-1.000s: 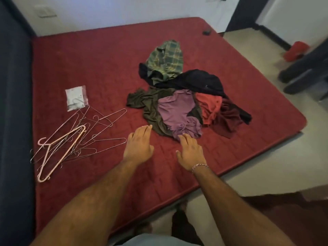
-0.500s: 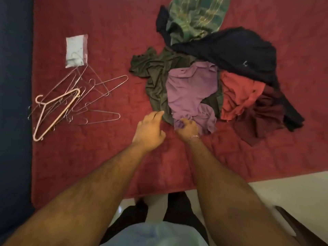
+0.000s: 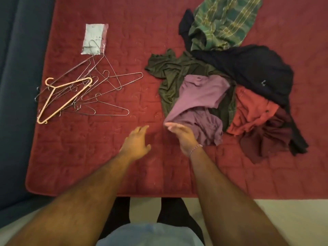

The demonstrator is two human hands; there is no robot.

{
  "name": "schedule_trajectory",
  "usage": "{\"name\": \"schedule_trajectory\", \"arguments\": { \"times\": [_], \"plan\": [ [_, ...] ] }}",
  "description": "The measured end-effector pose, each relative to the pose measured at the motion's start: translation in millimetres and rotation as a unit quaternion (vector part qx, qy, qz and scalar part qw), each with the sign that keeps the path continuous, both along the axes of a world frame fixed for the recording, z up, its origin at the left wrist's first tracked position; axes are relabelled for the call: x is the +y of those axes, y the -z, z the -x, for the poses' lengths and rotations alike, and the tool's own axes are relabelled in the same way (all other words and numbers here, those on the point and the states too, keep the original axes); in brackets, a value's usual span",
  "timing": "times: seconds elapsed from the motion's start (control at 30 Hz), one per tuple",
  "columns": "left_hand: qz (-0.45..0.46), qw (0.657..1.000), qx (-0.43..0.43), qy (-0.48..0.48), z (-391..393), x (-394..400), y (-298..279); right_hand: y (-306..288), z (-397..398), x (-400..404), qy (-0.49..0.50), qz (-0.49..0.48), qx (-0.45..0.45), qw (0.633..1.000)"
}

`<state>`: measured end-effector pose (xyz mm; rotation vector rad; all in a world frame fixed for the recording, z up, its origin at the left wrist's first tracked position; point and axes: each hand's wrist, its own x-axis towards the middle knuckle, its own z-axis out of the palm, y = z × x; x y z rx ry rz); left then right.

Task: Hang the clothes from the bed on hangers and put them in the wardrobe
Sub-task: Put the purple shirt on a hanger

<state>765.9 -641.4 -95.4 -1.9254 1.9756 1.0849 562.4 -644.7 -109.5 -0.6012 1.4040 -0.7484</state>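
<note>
A pile of clothes lies on the red quilted bed [image 3: 85, 157]: a purple shirt [image 3: 204, 93] on top of an olive garment [image 3: 170, 68], a green plaid shirt [image 3: 223, 23], a black garment [image 3: 248, 68], an orange-red one [image 3: 252, 107] and a maroon one [image 3: 266, 139]. My right hand [image 3: 182, 137] has straight fingers against the purple shirt's near edge, which is raised there. My left hand [image 3: 136, 142] hovers open over bare quilt just left of it. A peach plastic hanger [image 3: 65, 100] and several wire hangers [image 3: 110, 86] lie at the left.
A small clear packet [image 3: 95, 38] lies beyond the hangers. A dark blue surface [image 3: 17, 86] borders the bed on the left. Pale floor [image 3: 284, 219] runs along the bed's near edge, where my legs stand.
The view has tipped down and closer over the bed. My right hand, curled on the purple shirt's edge before, now has straight fingers, and that edge has lifted. My left hand stays beside it.
</note>
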Motion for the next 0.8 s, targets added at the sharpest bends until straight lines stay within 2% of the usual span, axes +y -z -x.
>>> {"name": "schedule_trajectory", "arguments": {
  "times": [0.07,0.13,0.23,0.3,0.37,0.4,0.47,0.5,0.53,0.6,0.67,0.73,0.77,0.8],
  "plan": [
    [-0.016,0.998,0.049,-0.023,-15.3,-4.4,7.7,-37.0,-23.9,-0.6,-0.02,-0.006,-0.092,0.996],
    [-0.002,0.989,0.132,-0.068,-34.3,-8.9,27.9,-74.3,-50.4,-2.2,-0.056,0.011,-0.138,0.989],
    [0.039,0.956,0.259,-0.135,-47.3,-22.9,-0.2,-117.8,-89.6,-5.5,-0.081,0.073,-0.17,0.979],
    [0.037,0.932,0.311,-0.183,-63.4,-33.8,-43.2,-136.2,-116.0,-8.1,-0.022,0.082,-0.161,0.983],
    [0.004,0.891,0.365,-0.271,-83.4,-42.9,-73.1,-140.6,-132.9,-10.4,0.015,0.1,-0.072,0.992],
    [-0.012,0.864,0.393,-0.316,-100.0,-44.2,-85.8,-139.3,-141.3,-10.4,0.005,0.116,0.015,0.993],
    [-0.025,0.821,0.439,-0.365,-131.9,-42.3,-114.0,-131.8,-158.0,-6.4,-0.107,0.132,0.181,0.969],
    [-0.046,0.797,0.466,-0.381,-147.0,-42.4,-123.7,-127.1,-170.1,-4.7,-0.165,0.13,0.228,0.951],
    [-0.074,0.775,0.492,-0.39,-160.5,-43.0,-135.0,-123.6,-181.2,-3.7,-0.193,0.127,0.245,0.942],
    [-0.124,0.746,0.523,-0.392,-195.8,-44.5,-151.3,-128.7,-212.5,0.4,-0.159,0.126,0.194,0.96],
    [-0.155,0.74,0.532,-0.38,-232.1,-46.7,-159.7,-130.8,-240.0,-2.3,-0.15,0.141,0.156,0.966],
    [-0.148,0.746,0.53,-0.374,-260.8,-47.3,-164.5,-133.9,-258.4,-8.9,-0.192,0.158,0.191,0.95],
    [-0.123,0.768,0.513,-0.362,-272.7,-47.7,-163.7,-135.4,-267.3,-13.6,-0.204,0.164,0.209,0.942],
    [-0.082,0.806,0.48,-0.337,-284.9,-50.0,-160.0,-138.6,-276.3,-18.0,-0.203,0.179,0.233,0.934]
  ]
}}
